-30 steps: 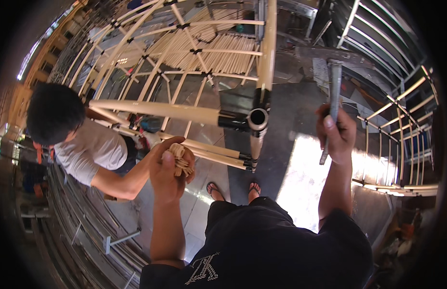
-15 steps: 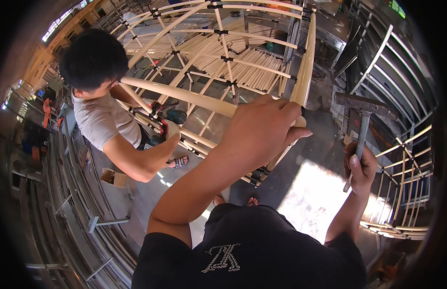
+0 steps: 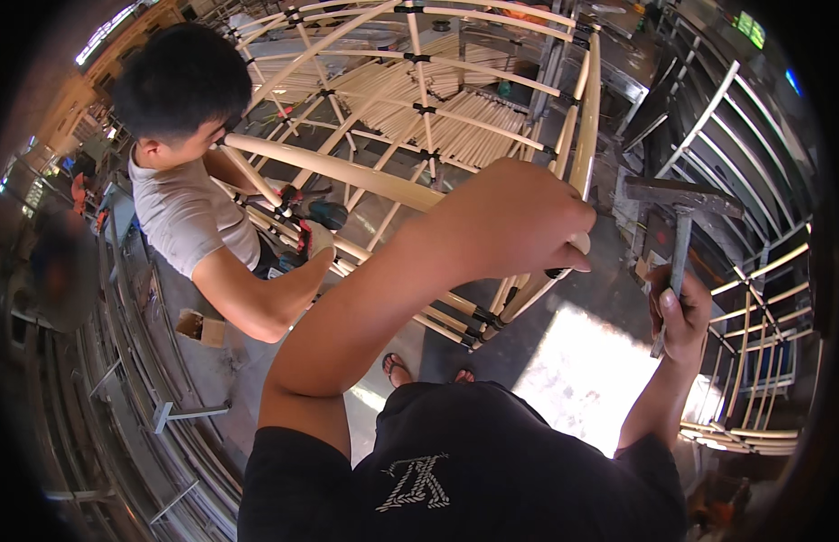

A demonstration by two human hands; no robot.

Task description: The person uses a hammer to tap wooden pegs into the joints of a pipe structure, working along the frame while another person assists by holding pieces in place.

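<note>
My left hand [image 3: 528, 217] is closed at the near right corner of a pole frame, with its fingers curled over a pale pole [image 3: 338, 172] that runs in from the left. A rounded pale tip [image 3: 579, 242] shows between thumb and fingers; the palm side is hidden. Another upright pale pole [image 3: 584, 135] rises just beyond this hand. On the right, my right hand [image 3: 683, 316] grips a hammer [image 3: 679, 244] by its narrow metal handle. The dark hammer head [image 3: 681, 194] is uppermost, apart from the frame.
At left, a co-worker [image 3: 198, 181] holds a power drill [image 3: 324, 214] against the frame. Bundled pale rods [image 3: 473, 126] lie beyond the lattice. Metal racks [image 3: 735, 135] and another pole lattice [image 3: 754, 343] stand right. Metal bars [image 3: 139, 425] and a cardboard box [image 3: 202, 327] lie left.
My left hand has shifted slightly right and its wrist has turned, while the elbow has swung left. The right hand still holds the hammer upright. The co-worker's head has lifted a little.
</note>
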